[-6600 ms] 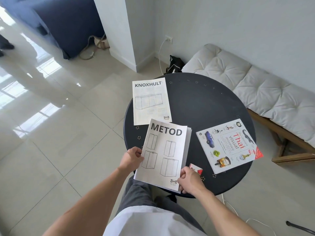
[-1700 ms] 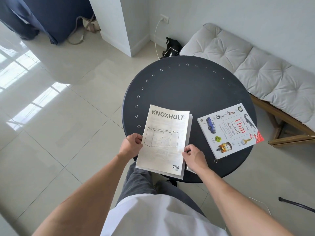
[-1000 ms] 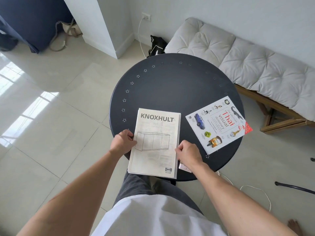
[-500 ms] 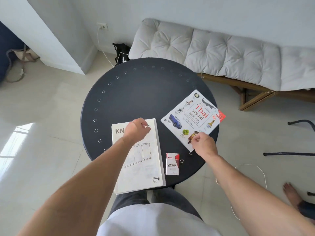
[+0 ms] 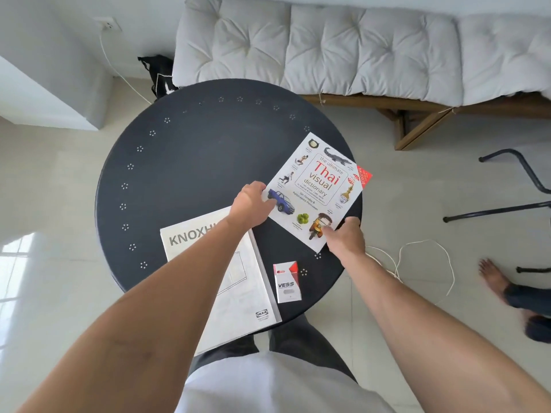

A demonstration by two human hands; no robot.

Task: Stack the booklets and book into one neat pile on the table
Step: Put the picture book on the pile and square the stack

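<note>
— Gripping the book [image 5: 317,189] at two corners, is that the step in hand?

— I'd judge so. The left hand [image 5: 250,208] has its fingers closed on the near-left corner by the blue car picture, and the right hand [image 5: 346,238] pinches the near corner beside the little cartoon figure. The book lies skewed at the right side of the round table [image 5: 190,162], one red corner jutting past the rim.

— And the pile it belongs on?

— The booklets [image 5: 238,281] sit at the near edge, just left of the book and apart from it, partly under the left forearm and overhanging the table toward the person. The next move, I'd guess, calls for lifting the book, turning it square, and laying it on the booklets with edges matched.

— Anything in the way?

— A small red-and-white box [image 5: 286,282] lies between, just beside the booklets' right edge. It reads "VESS".

— Other writing?

— The book's cover says "the ultimate Thai visual dictionary". The top booklet shows "KNOXH", the rest hidden by the arm, and an IKEA logo at its near corner.
</note>
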